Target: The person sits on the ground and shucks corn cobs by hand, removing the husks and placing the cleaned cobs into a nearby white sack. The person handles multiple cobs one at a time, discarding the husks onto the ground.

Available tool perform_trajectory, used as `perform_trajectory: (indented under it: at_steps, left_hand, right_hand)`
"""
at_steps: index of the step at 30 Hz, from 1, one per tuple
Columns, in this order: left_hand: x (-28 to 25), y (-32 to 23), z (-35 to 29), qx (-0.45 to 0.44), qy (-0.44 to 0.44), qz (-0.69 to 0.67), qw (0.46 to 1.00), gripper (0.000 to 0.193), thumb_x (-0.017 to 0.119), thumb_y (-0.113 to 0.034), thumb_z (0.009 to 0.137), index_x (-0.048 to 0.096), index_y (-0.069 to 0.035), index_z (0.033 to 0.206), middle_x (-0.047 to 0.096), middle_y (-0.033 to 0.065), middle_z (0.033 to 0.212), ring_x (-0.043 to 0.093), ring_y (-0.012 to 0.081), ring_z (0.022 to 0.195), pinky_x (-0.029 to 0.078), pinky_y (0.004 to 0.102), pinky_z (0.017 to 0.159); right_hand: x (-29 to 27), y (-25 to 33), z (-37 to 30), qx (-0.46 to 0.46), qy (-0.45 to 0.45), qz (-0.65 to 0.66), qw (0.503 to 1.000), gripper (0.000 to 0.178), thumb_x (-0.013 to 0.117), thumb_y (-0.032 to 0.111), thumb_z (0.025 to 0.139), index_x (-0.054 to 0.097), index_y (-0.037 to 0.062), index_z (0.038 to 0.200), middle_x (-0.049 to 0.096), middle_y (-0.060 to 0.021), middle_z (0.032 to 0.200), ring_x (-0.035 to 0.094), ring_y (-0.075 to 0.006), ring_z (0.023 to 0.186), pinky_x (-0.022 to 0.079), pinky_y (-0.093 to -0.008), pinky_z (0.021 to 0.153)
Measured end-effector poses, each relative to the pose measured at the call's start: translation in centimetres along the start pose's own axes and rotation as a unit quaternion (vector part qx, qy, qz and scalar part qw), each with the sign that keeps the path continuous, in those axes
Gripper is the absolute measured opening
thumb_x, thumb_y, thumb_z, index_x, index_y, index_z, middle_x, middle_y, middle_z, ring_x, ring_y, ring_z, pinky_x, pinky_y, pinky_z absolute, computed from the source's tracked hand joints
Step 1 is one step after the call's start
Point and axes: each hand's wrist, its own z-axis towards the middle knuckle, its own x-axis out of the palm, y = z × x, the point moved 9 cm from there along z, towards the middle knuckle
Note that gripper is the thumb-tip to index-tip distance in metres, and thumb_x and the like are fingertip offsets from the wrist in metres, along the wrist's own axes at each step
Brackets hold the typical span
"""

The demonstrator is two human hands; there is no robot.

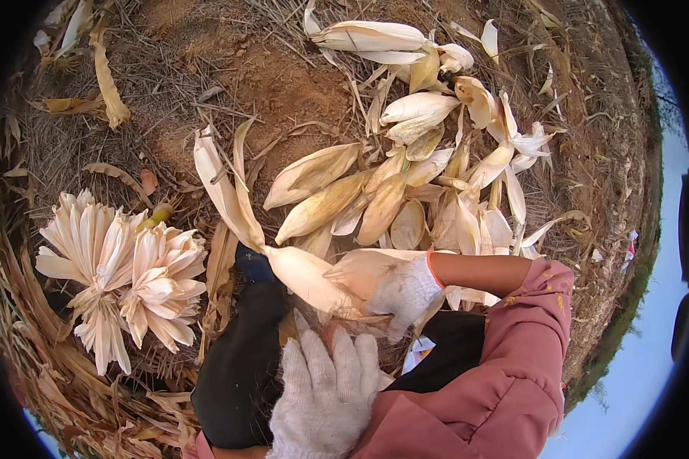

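My right hand [407, 297], in a pale knit glove, closes round the silk end of an ear of corn [302, 277] in its pale, dry husk. The ear lies slantwise above my lap, with long loose husk leaves [220, 180] trailing from its far left end. Brown silk hangs by the right hand's fingers. Just below the ear, my gloved left hand [325, 394] has its back up and fingers stretched out, apparently holding nothing. Strands of silk cling to this glove. Beyond the ear lies a heap of unhusked corn ears [325, 205] on the ground.
At the left lie two fanned bunches of peeled husks [92, 245], with a small yellow-green piece [158, 216] between them. My dark-trousered knee [237, 367] is beside them. Dry leaves and straw cover the brown soil [260, 96]. Another husked-over ear [371, 37] lies at the far side.
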Motion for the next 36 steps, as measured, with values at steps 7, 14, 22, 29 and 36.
perform_trajectory:
  at_steps: [7,14,22,29,36]
  left_hand:
    - [-0.9,1.0,1.3,-0.025,0.038,0.016,0.999,0.042,0.053,-0.017,0.085,0.046,-0.005,0.125,0.051,0.0177,0.12,0.052,0.0377,0.108,0.045,0.053,0.093]
    - [0.3,1.9,2.1,-0.034,0.06,0.023,0.997,0.042,0.049,-0.012,0.086,0.046,0.0,0.125,0.05,0.0201,0.123,0.053,0.0398,0.105,0.046,0.052,0.093]
    - [-0.1,2.2,2.9,-0.034,0.072,0.003,0.997,0.045,0.051,-0.015,0.086,0.043,-0.001,0.128,0.05,0.0205,0.122,0.053,0.0408,0.105,0.046,0.0537,0.091]
    - [-0.1,1.5,2.4,-0.036,0.053,-0.003,0.998,0.044,0.05,-0.016,0.086,0.045,-0.001,0.126,0.051,0.0211,0.121,0.052,0.0413,0.106,0.045,0.053,0.092]
    - [-0.7,-0.9,1.1,0.014,-0.001,-0.009,1.0,0.033,0.049,-0.017,0.086,0.052,-0.001,0.114,0.054,0.0206,0.112,0.052,0.0408,0.101,0.044,0.0502,0.091]
  right_hand:
    - [-27.0,-10.3,-6.9,0.262,-0.623,-0.359,0.643,0.043,0.063,0.024,0.079,0.055,0.0072,0.118,0.06,-0.011,0.116,0.056,-0.0293,0.11,0.048,-0.042,0.088]
    - [-36.3,-21.1,-5.4,0.346,-0.656,-0.366,0.562,0.045,0.043,0.016,0.09,0.042,0.0125,0.135,0.047,-0.017,0.135,0.047,-0.0328,0.123,0.038,-0.047,0.1]
    - [-36.4,-21.2,-3.7,0.438,-0.509,-0.399,0.624,0.025,0.056,0.019,0.085,0.06,0.0084,0.108,0.058,-0.0127,0.116,0.054,-0.0291,0.112,0.047,-0.0402,0.091]
    - [-32.5,-19.3,-4.0,0.428,-0.477,-0.409,0.649,0.036,0.063,0.03,0.082,0.06,0.0102,0.113,0.062,-0.0071,0.115,0.057,-0.0253,0.109,0.049,-0.0382,0.089]
    - [-21.8,-8.9,-8.0,0.237,-0.569,-0.432,0.658,0.021,0.062,0.026,0.078,0.06,0.0085,0.089,0.063,-0.0097,0.081,0.063,-0.0287,0.079,0.052,-0.0408,0.067]
